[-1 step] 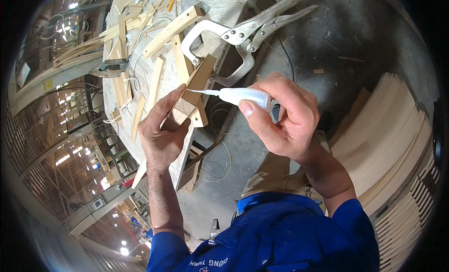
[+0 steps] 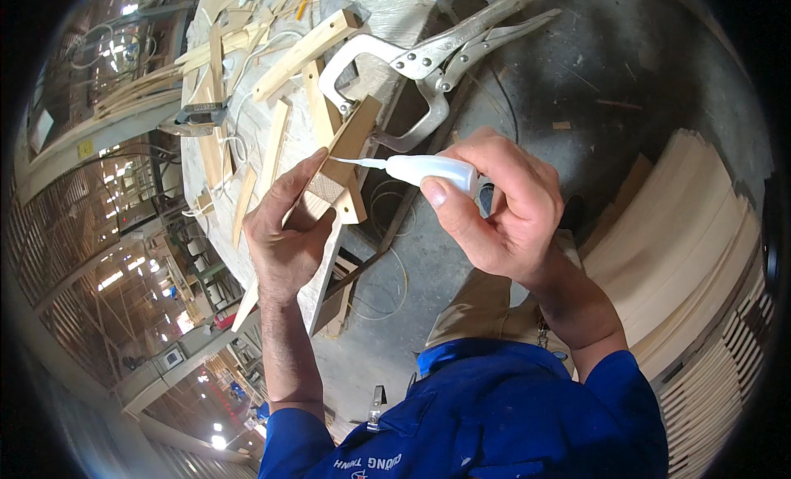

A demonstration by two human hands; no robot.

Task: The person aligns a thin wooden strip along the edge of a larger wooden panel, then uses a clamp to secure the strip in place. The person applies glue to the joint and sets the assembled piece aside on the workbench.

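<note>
My right hand (image 2: pixel 507 207) pinches a small white squeeze bottle (image 2: pixel 424 170) between thumb and fingers. Its long thin nozzle points left, and the tip meets or nearly meets the edge of a tapered wooden piece (image 2: pixel 354 137). Around the near end of that piece, by its paler end face, my left hand (image 2: pixel 284 228) is closed with thumb and fingers on either side. A metal locking C-clamp (image 2: pixel 424 63) has its jaws at the far part of the piece. Under it lies another wooden bar with a hole (image 2: pixel 353 205), partly hidden.
A plastic-covered workbench (image 2: pixel 383 18) carries scattered wooden strips, a drilled wooden bar (image 2: pixel 305 55) and a pencil (image 2: pixel 305 1). Stacked pale boards (image 2: pixel 676 232) stand at the right. A thin hose or cord (image 2: pixel 404 285) curls on the floor beside the bench.
</note>
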